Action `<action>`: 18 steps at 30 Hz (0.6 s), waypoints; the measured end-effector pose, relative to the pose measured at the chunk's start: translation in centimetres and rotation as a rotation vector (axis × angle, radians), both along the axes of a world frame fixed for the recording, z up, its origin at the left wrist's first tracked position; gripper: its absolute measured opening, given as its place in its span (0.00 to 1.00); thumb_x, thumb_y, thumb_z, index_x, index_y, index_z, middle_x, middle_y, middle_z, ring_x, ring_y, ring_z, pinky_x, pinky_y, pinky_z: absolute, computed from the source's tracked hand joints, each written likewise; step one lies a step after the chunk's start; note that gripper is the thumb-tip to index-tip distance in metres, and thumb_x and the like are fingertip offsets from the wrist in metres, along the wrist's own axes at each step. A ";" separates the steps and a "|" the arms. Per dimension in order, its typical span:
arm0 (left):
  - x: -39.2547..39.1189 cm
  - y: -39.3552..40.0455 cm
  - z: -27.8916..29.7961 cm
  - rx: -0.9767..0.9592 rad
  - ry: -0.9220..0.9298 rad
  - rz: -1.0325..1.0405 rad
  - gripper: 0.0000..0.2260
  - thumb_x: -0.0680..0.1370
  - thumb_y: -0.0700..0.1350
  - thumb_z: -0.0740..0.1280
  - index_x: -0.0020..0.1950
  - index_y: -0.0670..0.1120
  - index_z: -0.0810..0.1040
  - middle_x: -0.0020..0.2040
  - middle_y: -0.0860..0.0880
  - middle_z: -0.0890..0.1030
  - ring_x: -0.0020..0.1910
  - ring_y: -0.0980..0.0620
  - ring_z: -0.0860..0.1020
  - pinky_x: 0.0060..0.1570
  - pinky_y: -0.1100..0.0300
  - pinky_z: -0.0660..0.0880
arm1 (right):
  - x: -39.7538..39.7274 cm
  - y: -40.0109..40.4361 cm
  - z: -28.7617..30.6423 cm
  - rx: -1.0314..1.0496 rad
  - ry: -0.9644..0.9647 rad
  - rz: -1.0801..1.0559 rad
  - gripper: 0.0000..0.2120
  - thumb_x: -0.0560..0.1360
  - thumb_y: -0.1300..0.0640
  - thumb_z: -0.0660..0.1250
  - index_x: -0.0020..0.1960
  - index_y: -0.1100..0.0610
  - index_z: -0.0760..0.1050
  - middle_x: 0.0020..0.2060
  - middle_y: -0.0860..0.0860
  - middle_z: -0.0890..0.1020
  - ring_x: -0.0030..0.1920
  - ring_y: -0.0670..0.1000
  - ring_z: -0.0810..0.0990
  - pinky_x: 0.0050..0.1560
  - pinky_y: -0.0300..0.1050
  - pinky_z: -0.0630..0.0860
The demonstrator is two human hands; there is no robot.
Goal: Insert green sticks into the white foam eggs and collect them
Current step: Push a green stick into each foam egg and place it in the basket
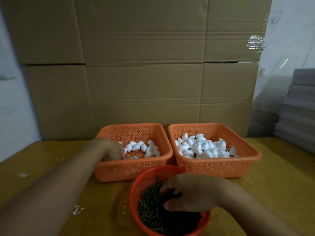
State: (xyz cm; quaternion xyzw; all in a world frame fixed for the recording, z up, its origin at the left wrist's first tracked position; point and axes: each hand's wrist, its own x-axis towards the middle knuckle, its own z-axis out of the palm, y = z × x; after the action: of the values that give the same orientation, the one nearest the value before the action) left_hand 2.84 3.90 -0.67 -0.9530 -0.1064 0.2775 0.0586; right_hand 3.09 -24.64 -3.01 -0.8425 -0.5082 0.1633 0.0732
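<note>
Two orange baskets stand behind the round red basket (136, 198), each wall pierced in a small flower-like pattern. The left orange basket (133, 169) holds plain white foam eggs (143, 148); the right orange basket (219, 166) holds white eggs with dark green sticks (202, 149) showing. The red basket is full of dark green sticks (153, 213). It rests on a yellowish-brown table (51, 159) flecked white, with brown cardboard (144, 65) behind.
</note>
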 end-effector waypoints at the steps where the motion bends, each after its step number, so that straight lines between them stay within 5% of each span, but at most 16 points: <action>1: -0.1 0.0 0.0 -0.024 -0.019 0.008 0.16 0.82 0.50 0.63 0.69 0.57 0.77 0.82 0.49 0.55 0.80 0.47 0.57 0.75 0.48 0.62 | 0.0 0.0 0.0 -0.002 0.000 0.001 0.24 0.78 0.41 0.65 0.72 0.45 0.70 0.65 0.46 0.77 0.64 0.47 0.75 0.58 0.42 0.72; 5: -0.5 1.0 -0.4 -0.290 -0.320 0.011 0.07 0.78 0.47 0.69 0.51 0.54 0.87 0.59 0.53 0.84 0.60 0.55 0.79 0.59 0.55 0.77 | -0.1 0.0 0.1 -0.004 -0.003 0.000 0.23 0.79 0.41 0.65 0.72 0.46 0.71 0.65 0.46 0.77 0.64 0.47 0.75 0.59 0.43 0.72; 8: -1.2 1.7 -0.1 -0.531 -0.659 0.055 0.03 0.76 0.47 0.73 0.43 0.52 0.86 0.41 0.51 0.86 0.40 0.52 0.84 0.44 0.51 0.81 | -0.2 -0.1 0.2 -0.010 0.000 0.002 0.23 0.79 0.41 0.65 0.72 0.46 0.71 0.65 0.47 0.77 0.64 0.47 0.75 0.58 0.43 0.72; 12: -2.3 0.8 0.8 -0.780 -0.929 0.057 0.06 0.75 0.48 0.76 0.51 0.53 0.84 0.47 0.56 0.86 0.48 0.59 0.84 0.54 0.55 0.80 | -0.1 -0.1 0.2 -0.010 0.004 -0.002 0.23 0.79 0.42 0.65 0.72 0.46 0.70 0.66 0.47 0.77 0.64 0.47 0.75 0.57 0.42 0.71; 15: -3.9 -1.2 1.7 -0.948 -1.052 0.027 0.13 0.72 0.50 0.77 0.55 0.53 0.83 0.50 0.57 0.85 0.50 0.62 0.83 0.50 0.66 0.78 | -0.1 0.0 0.1 -0.008 0.008 -0.001 0.23 0.79 0.42 0.65 0.73 0.46 0.70 0.66 0.47 0.77 0.65 0.47 0.75 0.55 0.41 0.70; 18: -5.3 -3.2 2.1 -1.010 -1.119 -0.051 0.15 0.75 0.42 0.75 0.60 0.55 0.81 0.55 0.55 0.83 0.54 0.62 0.82 0.50 0.71 0.77 | -0.1 0.0 0.2 -0.008 0.007 -0.007 0.23 0.79 0.41 0.65 0.72 0.46 0.71 0.65 0.46 0.77 0.64 0.47 0.75 0.56 0.41 0.71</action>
State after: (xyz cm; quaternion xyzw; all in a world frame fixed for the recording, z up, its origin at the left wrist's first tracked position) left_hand -2.49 0.74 1.40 -0.8649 0.0421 -0.2343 -0.4419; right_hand 2.97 -24.63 -2.85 -0.8438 -0.5045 0.1681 0.0723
